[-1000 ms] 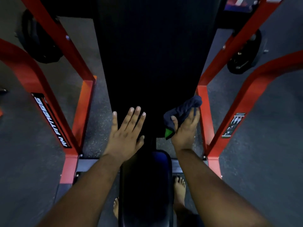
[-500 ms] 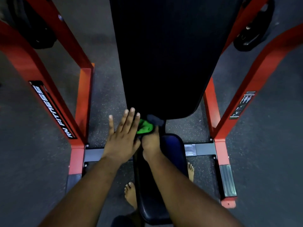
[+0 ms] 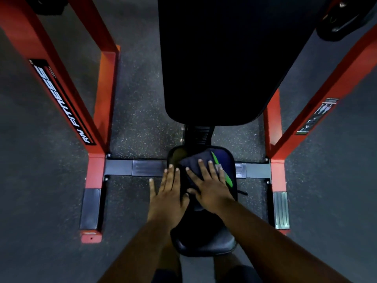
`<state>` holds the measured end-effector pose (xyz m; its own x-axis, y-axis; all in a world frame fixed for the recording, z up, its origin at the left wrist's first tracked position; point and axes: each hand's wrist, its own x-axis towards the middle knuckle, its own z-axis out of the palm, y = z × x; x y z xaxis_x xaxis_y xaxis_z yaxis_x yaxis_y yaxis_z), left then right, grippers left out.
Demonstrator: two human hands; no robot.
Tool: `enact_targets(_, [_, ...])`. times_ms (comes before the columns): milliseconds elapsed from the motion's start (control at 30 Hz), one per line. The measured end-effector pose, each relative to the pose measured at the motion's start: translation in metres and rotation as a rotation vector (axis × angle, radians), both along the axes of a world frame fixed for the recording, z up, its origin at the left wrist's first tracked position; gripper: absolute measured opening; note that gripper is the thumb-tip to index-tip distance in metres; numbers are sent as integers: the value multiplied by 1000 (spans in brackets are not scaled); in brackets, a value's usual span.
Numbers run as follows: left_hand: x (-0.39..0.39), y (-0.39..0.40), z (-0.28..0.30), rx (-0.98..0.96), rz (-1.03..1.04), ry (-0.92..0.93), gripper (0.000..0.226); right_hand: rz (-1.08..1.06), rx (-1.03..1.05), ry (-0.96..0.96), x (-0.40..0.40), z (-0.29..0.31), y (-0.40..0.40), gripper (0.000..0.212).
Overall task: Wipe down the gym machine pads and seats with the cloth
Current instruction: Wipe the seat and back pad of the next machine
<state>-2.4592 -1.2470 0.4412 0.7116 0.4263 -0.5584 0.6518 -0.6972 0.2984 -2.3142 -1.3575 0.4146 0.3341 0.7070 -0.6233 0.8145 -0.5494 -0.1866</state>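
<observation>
Dark cloth (image 3: 196, 162) under right hand (image 3: 210, 187) spans seat (image 3: 204, 242) edges.

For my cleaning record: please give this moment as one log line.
right hand: presses cloth | surface: seat pad | left hand: flat on seat edge

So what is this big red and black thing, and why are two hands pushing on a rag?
The camera sits on a person's head and looks down, so you see their own arms. The big thing is a gym machine: a red metal frame on a dark speckled floor, with a long black back pad and a small black seat below it. A dark cloth with green edges lies on the seat. The right hand presses flat on the cloth to wipe the seat. The left hand rests with straight fingers at the seat's left edge, beside the cloth. Neither hand is squeezing anything.
</observation>
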Motion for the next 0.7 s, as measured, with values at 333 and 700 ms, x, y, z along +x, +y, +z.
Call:
enact_targets(333, [7, -36, -51, 5, 243, -50, 83, -61, 69, -77, 80, -59, 46, 59])
enact_targets(700, [9, -36, -60, 11, 280, -149, 85, -112, 159, -40, 54, -58, 53, 59])
